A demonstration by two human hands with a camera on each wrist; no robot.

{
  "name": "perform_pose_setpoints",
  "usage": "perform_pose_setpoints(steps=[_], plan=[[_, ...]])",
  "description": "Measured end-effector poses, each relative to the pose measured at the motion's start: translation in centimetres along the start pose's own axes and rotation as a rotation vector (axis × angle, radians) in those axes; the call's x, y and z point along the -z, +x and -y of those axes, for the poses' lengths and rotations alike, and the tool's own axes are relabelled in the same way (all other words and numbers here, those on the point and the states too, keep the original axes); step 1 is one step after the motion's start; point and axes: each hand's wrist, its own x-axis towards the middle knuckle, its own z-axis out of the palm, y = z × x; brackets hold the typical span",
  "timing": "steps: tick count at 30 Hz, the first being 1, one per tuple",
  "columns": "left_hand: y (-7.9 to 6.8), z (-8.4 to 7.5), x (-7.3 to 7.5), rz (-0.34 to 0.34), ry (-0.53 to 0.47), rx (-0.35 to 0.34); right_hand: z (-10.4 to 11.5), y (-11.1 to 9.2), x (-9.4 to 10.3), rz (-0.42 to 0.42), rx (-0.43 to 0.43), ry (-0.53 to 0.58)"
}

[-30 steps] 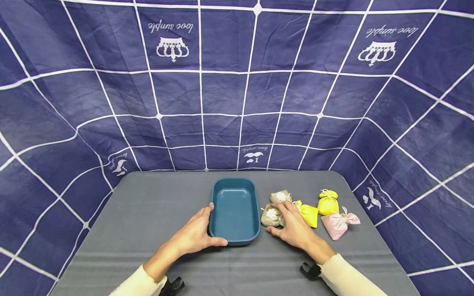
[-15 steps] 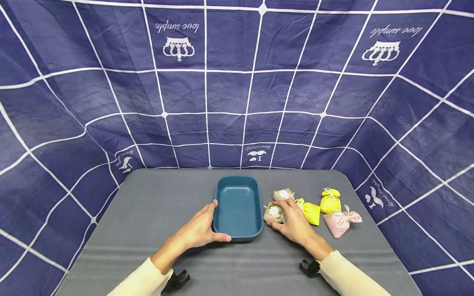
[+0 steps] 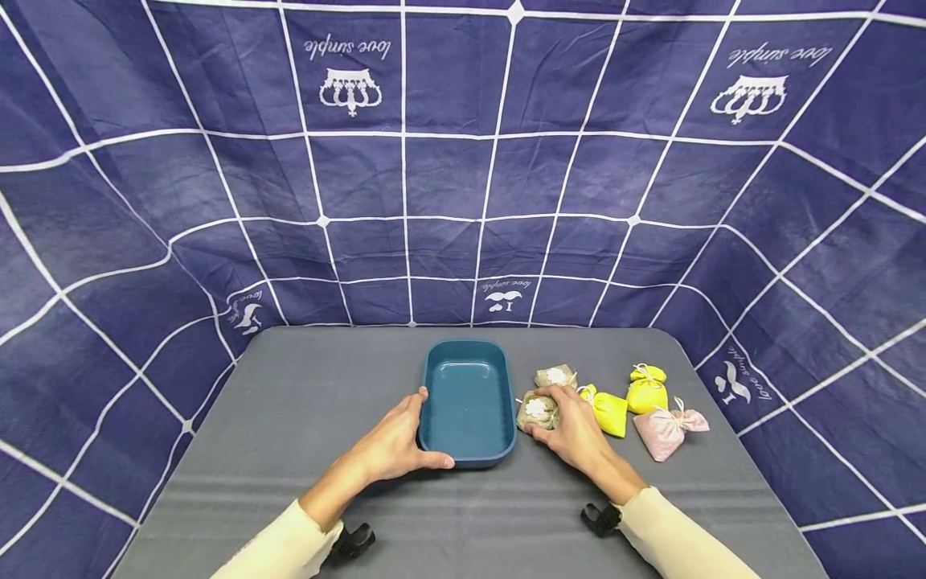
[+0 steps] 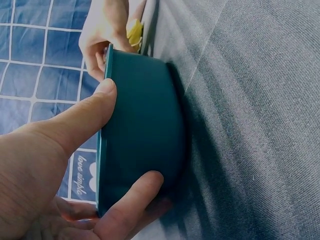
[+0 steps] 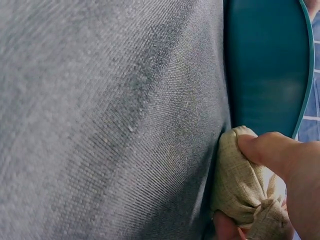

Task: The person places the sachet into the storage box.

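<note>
A deep blue-green rectangular bin (image 3: 469, 418) stands on the grey table. My left hand (image 3: 391, 438) holds its near left corner, thumb on the rim and fingers along the outer wall; the left wrist view shows the thumb (image 4: 90, 112) lying over the bin's edge. Just right of the bin, my right hand (image 3: 575, 430) grips a beige drawstring pouch (image 3: 531, 412) bearing a white flower. Seen from the right wrist, thumb and fingers close around the beige cloth (image 5: 235, 185), beside the bin's wall. A second beige pouch (image 3: 555, 376) lies behind the held one.
Right of my hand lie a yellow pouch (image 3: 609, 412), another yellow pouch (image 3: 646, 392) and a pink pouch (image 3: 667, 430). A blue curtain (image 3: 441, 177) with white lines encloses the back and sides of the table (image 3: 325, 378).
The head view has shifted slightly. My right hand has edged closer around the beige pouch, which stays beside the bin. My left hand keeps its place on the corner.
</note>
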Motion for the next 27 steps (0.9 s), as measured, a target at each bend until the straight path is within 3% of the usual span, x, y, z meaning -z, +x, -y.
perform_pose_setpoints(steps=[20, 27], plan=[[-0.4, 0.0, 0.1, -0.023, -0.010, 0.009, -0.6, 0.7, 1.1, -0.025, -0.038, 0.073], [-0.2, -0.1, 0.1, -0.022, -0.004, -0.007, -0.4, 1.3, 2.1, -0.046, -0.099, 0.087]])
